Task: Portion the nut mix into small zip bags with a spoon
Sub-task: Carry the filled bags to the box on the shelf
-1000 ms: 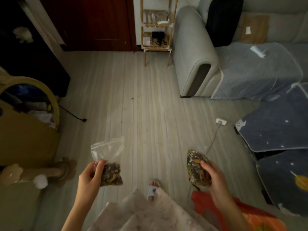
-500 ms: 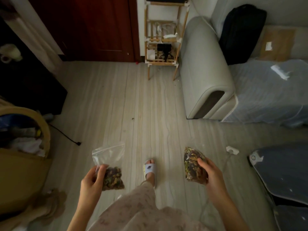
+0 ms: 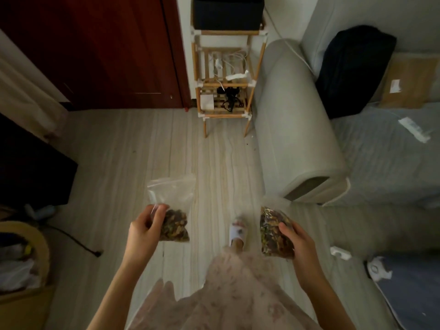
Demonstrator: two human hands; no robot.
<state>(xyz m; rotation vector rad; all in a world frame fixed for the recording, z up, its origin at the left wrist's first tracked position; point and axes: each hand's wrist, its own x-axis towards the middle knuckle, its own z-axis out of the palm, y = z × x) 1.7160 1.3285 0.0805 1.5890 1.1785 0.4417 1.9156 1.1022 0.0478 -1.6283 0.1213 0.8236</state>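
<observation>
We have walked nearer the far shelf [image 3: 226, 75], left hand [image 3: 142, 231] still gripping the part-filled zip bag [image 3: 172, 210], right hand [image 3: 301, 244] the fuller bag [image 3: 273, 231], so portioning looks done

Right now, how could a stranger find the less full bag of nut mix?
Start at the grey sofa armrest and look down-left across the pale wooden floor to the left hand. It grips a clear plastic zip bag, only bottom-filled; the right hand's bag is packed full.
</observation>
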